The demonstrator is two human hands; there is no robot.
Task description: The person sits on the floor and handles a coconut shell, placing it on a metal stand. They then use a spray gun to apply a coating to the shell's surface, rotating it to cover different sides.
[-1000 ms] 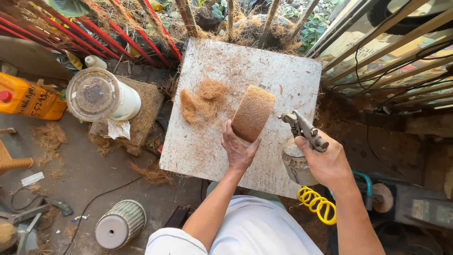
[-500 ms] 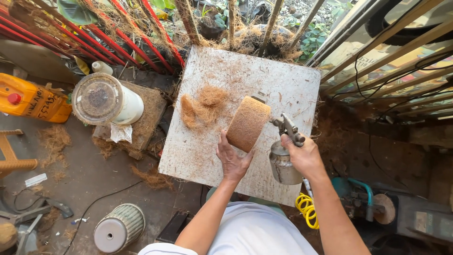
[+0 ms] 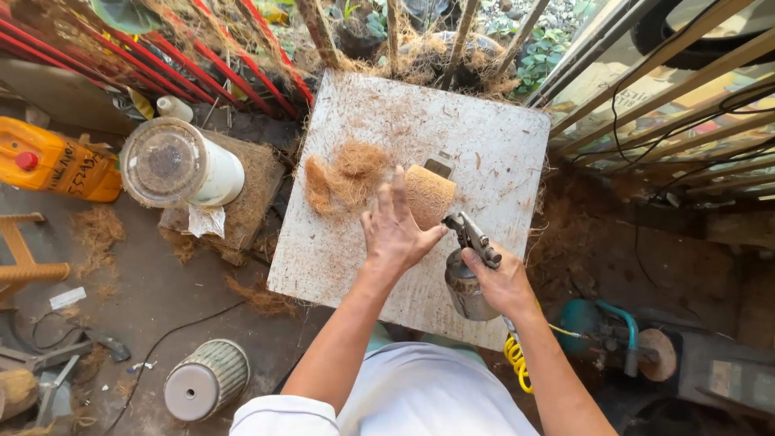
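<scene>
My left hand [image 3: 395,228] grips a brown coir-fibre pot [image 3: 429,196] and holds it on its side above a white board [image 3: 484,145]. My right hand [image 3: 504,282] grasps a metal spray gun [image 3: 470,266] with a cup under it, its nozzle close to the pot's lower right. A clump of loose coir fibre [image 3: 341,182] lies on the board just left of the pot. A small grey metal piece [image 3: 438,166] pokes out behind the pot.
A white cylindrical container [image 3: 182,165] stands on a block at the left, near an orange jug [image 3: 56,165]. A ribbed grey cylinder [image 3: 206,379] lies on the floor. A yellow coiled hose [image 3: 517,359] hangs below the gun. Red bars and wooden slats fence the back and right.
The left hand has turned the pot and lowered it toward the board; the hand now covers more of it. The spray gun has moved left, closer to the pot.
</scene>
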